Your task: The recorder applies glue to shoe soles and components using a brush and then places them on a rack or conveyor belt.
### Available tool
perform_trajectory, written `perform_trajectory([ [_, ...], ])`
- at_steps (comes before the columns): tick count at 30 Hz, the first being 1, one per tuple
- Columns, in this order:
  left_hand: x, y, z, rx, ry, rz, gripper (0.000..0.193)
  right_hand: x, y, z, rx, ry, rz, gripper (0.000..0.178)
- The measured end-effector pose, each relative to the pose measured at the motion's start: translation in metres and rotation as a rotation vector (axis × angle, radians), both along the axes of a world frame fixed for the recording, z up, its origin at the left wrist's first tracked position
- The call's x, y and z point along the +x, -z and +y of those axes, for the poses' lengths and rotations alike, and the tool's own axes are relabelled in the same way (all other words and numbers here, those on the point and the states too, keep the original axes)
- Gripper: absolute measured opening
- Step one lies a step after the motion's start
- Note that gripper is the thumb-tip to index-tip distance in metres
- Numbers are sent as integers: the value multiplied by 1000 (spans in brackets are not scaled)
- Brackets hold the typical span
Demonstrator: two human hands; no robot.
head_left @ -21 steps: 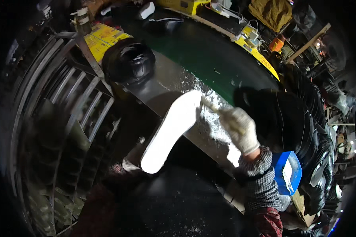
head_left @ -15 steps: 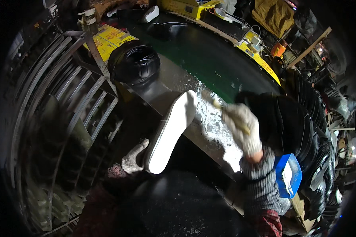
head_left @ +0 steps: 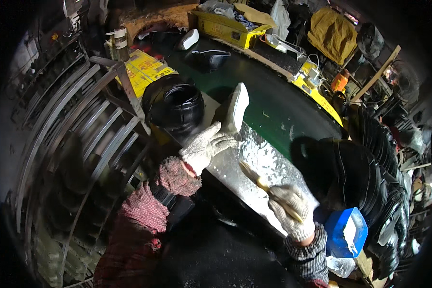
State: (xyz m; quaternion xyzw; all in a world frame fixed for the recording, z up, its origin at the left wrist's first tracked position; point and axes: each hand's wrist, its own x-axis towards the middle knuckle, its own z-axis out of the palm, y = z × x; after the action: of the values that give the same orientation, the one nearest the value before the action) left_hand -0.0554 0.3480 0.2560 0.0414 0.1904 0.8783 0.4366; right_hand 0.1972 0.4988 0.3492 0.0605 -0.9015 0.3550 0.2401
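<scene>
Currently: black rounded bundle (head_left: 173, 103) at the left end of the metal plate (head_left: 224, 172); gloved left grip (head_left: 204, 148), fingers spread, over the plate's near edge; white sole (head_left: 238, 106) tilted up by its far edge, contact with that grip unclear; brush (head_left: 260, 182) head at the plate's white smears (head_left: 260, 151), handle clasped in gloved right grip (head_left: 291, 209); blue tub (head_left: 336, 231) beyond its right end.

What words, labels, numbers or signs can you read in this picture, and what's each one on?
I can quote none; the print is too small or blurred:
Yellow crate at the back: markings on its side, too small.
Flat yellow surface at upper left: reddish print, too small.
Yellow strip at right: reddish print, too blurred.
White sole and brush: none visible.
</scene>
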Motion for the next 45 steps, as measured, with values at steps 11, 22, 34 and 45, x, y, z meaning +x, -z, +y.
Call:
perform_trajectory([
  [11, -174, -73, -71, -1805, -142, 1638, 55, 99, 56, 22, -555, 541, -118, 19],
  [22, -92, -96, -123, -951, -622, 1185, 40, 207, -2, 86, 8, 955, 429, 25],
  [34, 71, 13, -21, -660, 28, 734, 17, 294, -10, 103, -154, 1357, 258, 15],
  [45, 137, 15, -4, -746, 342, 617, 8, 121, -7, 45, -122, 662, 285, 17],
])
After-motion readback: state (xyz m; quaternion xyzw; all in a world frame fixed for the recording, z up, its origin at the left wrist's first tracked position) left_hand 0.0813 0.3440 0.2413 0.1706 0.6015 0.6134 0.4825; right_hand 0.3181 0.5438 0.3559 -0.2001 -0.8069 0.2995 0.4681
